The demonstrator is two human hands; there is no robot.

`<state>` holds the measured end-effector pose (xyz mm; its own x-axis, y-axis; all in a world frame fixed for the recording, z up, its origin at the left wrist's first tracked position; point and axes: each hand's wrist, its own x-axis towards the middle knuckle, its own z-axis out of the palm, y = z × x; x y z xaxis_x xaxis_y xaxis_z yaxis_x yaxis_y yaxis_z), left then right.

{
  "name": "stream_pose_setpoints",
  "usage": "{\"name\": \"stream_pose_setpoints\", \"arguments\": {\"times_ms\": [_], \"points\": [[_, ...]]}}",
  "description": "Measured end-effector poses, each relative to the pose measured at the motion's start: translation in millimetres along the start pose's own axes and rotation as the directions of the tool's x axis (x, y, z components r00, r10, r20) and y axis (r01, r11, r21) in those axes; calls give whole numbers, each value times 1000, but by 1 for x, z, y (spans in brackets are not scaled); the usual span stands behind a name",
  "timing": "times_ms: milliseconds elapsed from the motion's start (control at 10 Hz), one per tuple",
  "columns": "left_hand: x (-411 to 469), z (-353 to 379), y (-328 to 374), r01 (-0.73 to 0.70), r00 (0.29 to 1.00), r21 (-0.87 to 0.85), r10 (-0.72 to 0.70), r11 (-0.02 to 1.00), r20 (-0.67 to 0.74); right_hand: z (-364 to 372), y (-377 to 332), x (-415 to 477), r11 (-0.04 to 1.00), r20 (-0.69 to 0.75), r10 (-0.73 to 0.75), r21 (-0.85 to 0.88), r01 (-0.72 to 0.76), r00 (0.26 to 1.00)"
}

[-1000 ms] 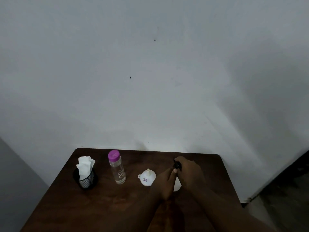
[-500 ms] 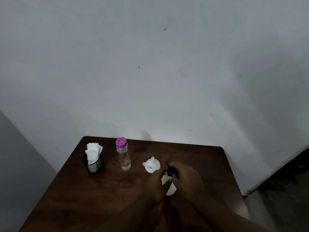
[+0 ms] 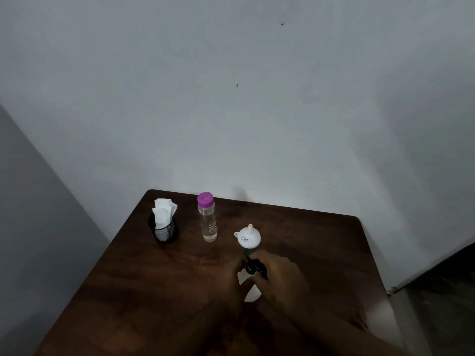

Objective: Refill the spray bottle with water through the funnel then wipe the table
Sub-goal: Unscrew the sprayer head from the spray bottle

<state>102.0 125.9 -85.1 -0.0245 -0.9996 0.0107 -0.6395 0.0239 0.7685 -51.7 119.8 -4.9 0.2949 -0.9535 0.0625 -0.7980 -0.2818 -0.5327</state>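
Note:
A white spray bottle (image 3: 252,291) with a black spray head (image 3: 253,267) stands near the middle of the dark wooden table (image 3: 159,286). My left hand (image 3: 226,281) grips the bottle's body from the left. My right hand (image 3: 279,276) is closed on the black spray head from the right. Just beyond them a white funnel (image 3: 248,237) lies mouth down with its spout up. A clear water bottle (image 3: 207,220) with a purple cap stands upright further left. White tissues (image 3: 164,210) stick out of a black mesh cup (image 3: 163,231) at the far left.
A pale wall rises directly behind the table's far edge. Dark floor (image 3: 442,291) shows past the table's right edge, and a grey surface drops away on the left.
The camera has tilted, so the table sits higher in view. Both hands have drawn the spray bottle toward me, away from the funnel, with their hold kept.

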Motion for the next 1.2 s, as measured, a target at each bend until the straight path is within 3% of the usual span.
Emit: {"name": "stream_pose_setpoints", "arguments": {"times_ms": [100,200,300,500,700,800,1000,1200], "points": [[-1,-9,-4,8,1000,161,-3,987,-30,0,-7,-4,999,23,14,-32,-13,1000],[-4,-16,4,-34,999,197,32,980,17,-1,-15,-2,995,3,51,-85,-50,999],[-8,-15,4,33,997,136,-41,990,61,-2,-23,9,980,46,119,-169,-110,992],[-7,-9,2,70,994,172,-85,983,76,-2,-33,30,933,173,214,-327,-149,961],[-7,-5,-2,56,997,184,-67,981,50,15,-35,32,897,135,199,-425,-125,971],[-4,-8,-1,39,994,165,-55,986,92,18,-32,33,902,134,163,-423,-92,977],[-11,-5,3,63,998,92,-65,994,18,19,-17,33,947,176,90,-319,-30,980],[-11,-5,-1,26,999,88,-29,996,31,18,-11,37,982,259,92,-186,-43,961]]}}
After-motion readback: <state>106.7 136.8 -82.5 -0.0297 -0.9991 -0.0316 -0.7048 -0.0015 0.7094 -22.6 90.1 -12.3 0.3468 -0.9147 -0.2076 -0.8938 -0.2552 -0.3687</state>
